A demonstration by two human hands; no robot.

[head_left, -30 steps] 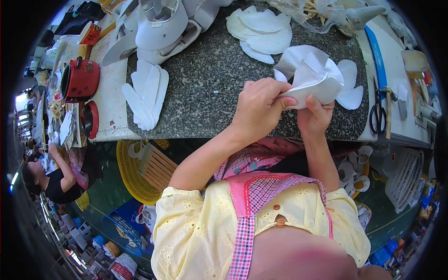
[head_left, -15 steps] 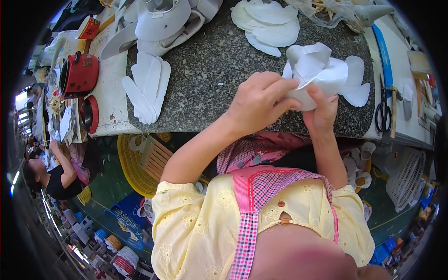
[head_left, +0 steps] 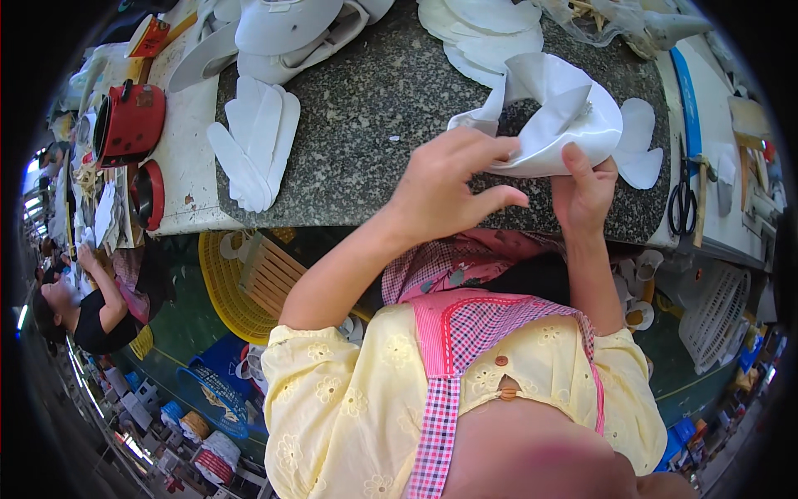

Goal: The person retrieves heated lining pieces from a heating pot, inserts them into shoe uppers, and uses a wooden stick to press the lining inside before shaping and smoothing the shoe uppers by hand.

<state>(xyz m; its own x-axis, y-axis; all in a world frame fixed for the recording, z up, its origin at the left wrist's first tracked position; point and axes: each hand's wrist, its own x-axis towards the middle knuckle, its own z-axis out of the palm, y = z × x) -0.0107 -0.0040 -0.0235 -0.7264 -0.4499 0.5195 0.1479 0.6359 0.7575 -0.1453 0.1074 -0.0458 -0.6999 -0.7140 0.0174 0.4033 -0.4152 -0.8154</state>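
Note:
At the near right part of the stone slab, my right hand (head_left: 584, 193) pinches the lower edge of a glossy white shoe upper (head_left: 573, 125), thumb in front and fingers behind. The upper is curled into an open loop above the slab. My left hand (head_left: 445, 181) is at its left side, thumb and forefinger spread apart, with the fingertips close to the material. Whether those fingertips touch it I cannot tell. Flat white pieces (head_left: 638, 145) lie just right of the upper, and a stack of rounded white pieces (head_left: 490, 37) lies behind it.
White insole-shaped strips (head_left: 256, 145) lie fanned on the speckled slab (head_left: 357, 125). White shoe parts (head_left: 291, 33) pile up at the back left. Black scissors (head_left: 683, 204) lie at the right edge. A red pot (head_left: 137, 125) stands left. Another person (head_left: 104, 303) sits at the far left.
The shoe upper has opened from a folded bundle into a wide loop. My left hand has shifted slightly left and its thumb and forefinger have parted; my right hand still holds the edge.

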